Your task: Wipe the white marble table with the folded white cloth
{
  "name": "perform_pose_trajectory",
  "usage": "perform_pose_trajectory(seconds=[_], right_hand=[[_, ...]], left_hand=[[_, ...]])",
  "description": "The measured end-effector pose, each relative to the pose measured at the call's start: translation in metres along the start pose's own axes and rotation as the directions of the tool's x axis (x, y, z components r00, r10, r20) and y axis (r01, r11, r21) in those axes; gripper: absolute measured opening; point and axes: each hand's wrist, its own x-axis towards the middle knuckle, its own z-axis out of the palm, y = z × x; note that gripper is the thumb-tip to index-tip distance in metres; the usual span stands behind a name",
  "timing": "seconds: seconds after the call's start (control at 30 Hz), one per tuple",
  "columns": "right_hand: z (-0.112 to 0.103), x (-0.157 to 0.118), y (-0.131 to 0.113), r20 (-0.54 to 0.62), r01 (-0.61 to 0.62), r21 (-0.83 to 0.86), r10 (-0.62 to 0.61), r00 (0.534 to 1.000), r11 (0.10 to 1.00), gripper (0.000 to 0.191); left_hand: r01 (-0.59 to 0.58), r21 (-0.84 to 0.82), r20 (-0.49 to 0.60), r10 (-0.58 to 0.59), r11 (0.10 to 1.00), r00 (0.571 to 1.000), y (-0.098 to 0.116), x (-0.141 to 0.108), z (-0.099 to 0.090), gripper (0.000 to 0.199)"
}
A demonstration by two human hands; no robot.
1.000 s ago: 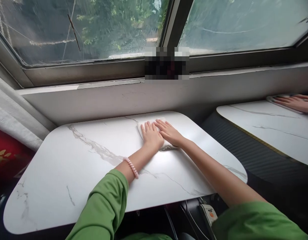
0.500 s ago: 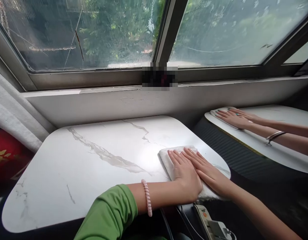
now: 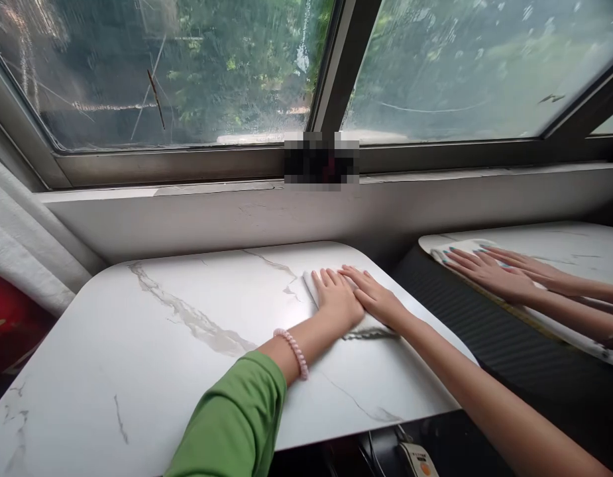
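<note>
On marble table, both hands flat on cloth.

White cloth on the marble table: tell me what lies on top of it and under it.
Both hands lie flat on the white cloth: left hand, right hand, side by side. Under it is the marble table. Most of the cloth is covered by the hands, so its full outline cannot be seen.

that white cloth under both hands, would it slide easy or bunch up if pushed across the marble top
The white cloth lies flat and thin under the left hand and right hand, so it is probably soft and floppy. The marble-look tabletop looks glossy, so it likely slides easily. Pushed from one edge, it might wrinkle.
</note>
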Motion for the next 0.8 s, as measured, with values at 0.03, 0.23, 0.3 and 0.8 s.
perform_pose_trajectory(seconds=[0.03,0.23,0.3,0.8], right_hand=[[0.002,0.014,0.003,-0.002,0.0,-0.003,0.0,1.0,1.0,0.057],[0.009,0.078,0.01,0.02,-0.001,-0.02,0.001,1.0,1.0,0.056],[0.011,0.09,0.013,0.023,0.019,-0.028,-0.019,1.0,0.999,0.057],[0.005,0.058,0.028,0.076,-0.023,0.038,0.02,0.997,0.999,0.054]], left_hand=[[0.012,-0.012,0.003,-0.012,1.0,1.0,-0.006,0.012,0.0,0.059],[0.061,-0.055,-0.05,-0.064,0.997,0.997,-0.04,0.062,0.005,0.055],[0.088,-0.063,-0.087,-0.093,0.994,0.992,-0.045,0.071,0.008,0.054],[0.123,-0.111,-0.075,-0.132,0.986,0.988,-0.015,0.051,0.008,0.055]])
